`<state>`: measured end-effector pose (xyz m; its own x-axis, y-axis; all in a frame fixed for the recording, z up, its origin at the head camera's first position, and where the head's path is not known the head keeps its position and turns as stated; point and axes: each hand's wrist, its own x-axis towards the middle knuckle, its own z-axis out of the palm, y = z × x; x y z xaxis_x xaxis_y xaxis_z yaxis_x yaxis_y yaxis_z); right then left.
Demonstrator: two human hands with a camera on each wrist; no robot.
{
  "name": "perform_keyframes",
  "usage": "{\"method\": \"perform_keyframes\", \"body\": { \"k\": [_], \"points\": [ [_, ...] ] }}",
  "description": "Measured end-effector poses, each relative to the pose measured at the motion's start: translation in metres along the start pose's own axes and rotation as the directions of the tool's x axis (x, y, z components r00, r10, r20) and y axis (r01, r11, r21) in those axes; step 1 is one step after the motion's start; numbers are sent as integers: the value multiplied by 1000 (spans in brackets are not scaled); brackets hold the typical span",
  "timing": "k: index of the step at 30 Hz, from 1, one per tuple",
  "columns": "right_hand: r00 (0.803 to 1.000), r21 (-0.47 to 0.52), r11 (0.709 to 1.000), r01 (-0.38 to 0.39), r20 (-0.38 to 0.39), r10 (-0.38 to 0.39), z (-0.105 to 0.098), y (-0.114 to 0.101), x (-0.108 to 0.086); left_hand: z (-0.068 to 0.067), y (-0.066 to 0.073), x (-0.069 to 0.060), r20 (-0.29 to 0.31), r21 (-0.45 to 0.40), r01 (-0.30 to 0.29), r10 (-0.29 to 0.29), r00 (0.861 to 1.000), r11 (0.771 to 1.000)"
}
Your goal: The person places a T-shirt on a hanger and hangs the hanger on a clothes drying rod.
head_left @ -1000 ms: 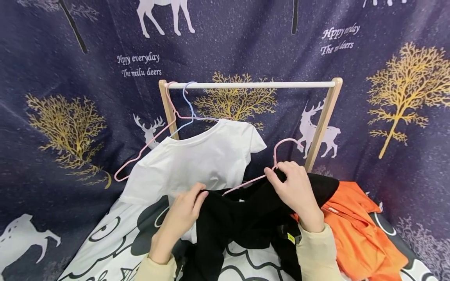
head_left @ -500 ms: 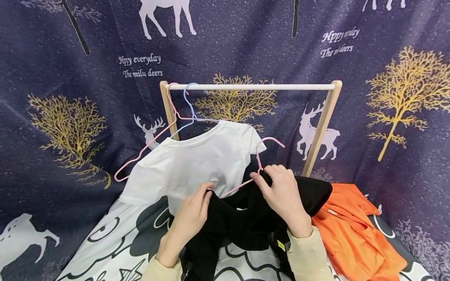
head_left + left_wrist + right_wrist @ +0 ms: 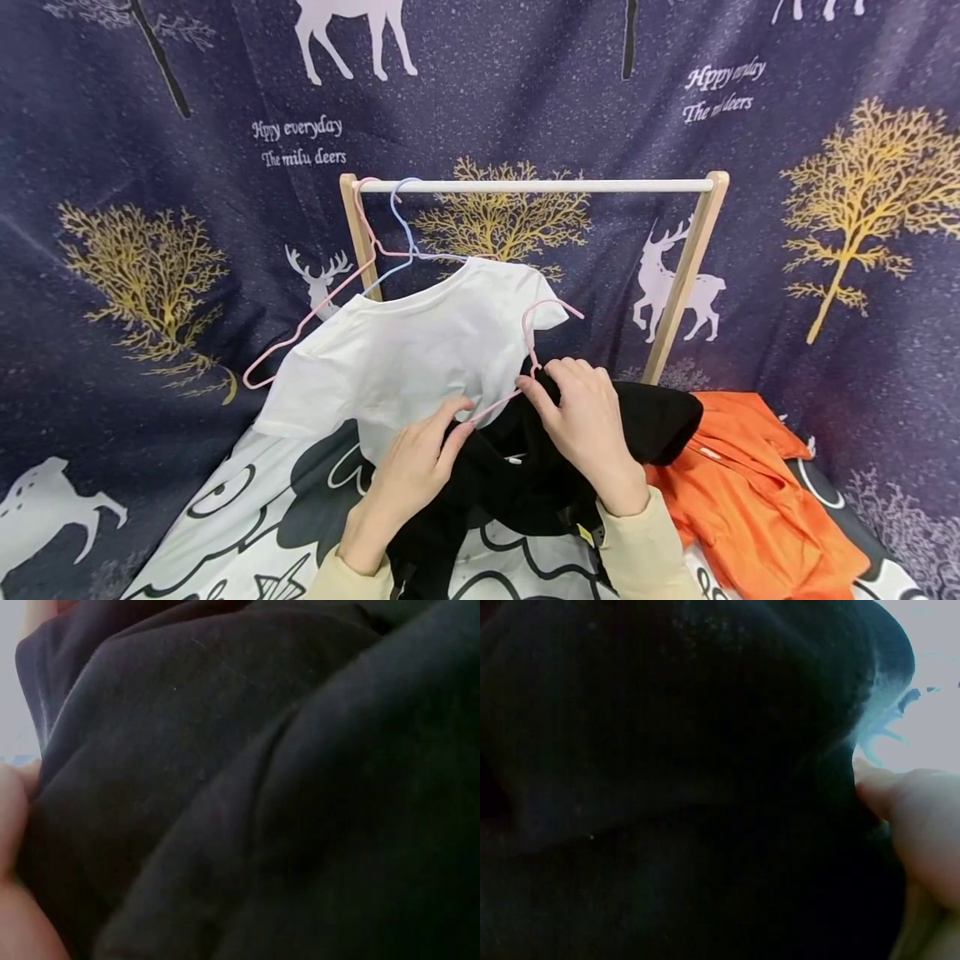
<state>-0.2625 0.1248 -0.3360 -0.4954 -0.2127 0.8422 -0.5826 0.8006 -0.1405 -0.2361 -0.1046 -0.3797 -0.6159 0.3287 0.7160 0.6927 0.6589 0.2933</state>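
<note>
- Black garment [image 3: 517, 500]: above patterned sheet [image 3: 225, 533], between its side edges; shifted left with pink hanger [image 3: 497, 407].
- Left hand [image 3: 416, 467]: fingers pinch its upper edge.
- Right hand [image 3: 587, 421]: fingers curl on it, beside hanger's neck.

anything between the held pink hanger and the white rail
Nothing visible blocks the held pink hanger from the white rail to the right of the blue hanger. The white shirt shows behind the held hanger's hook.
</note>
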Motion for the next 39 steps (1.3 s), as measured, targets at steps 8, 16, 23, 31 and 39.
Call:
{"method": "perform_keyframes", "body": {
  "k": [8,16,23,31,39],
  "points": [
    [998,6,998,57,1,-57,3,-6,-2,4,0,0,7,6,-24,24,1000,1000],
    [994,41,993,106,-1,-106,9,-14,-3,3,0,1,-14,5,-33,33,999,999],
    [987,92,985,146,57,-151,13,-21,-5,3,2,2,-12,-19,-44,44,999,999],
    [981,139,979,151,99,-165,12,-17,-4,-2,-3,2,-64,-14,-72,71,995,997],
    [978,158,977,145,128,-166,4,-5,-2,-9,-6,1,-108,17,-49,50,993,999]
  ]
}}
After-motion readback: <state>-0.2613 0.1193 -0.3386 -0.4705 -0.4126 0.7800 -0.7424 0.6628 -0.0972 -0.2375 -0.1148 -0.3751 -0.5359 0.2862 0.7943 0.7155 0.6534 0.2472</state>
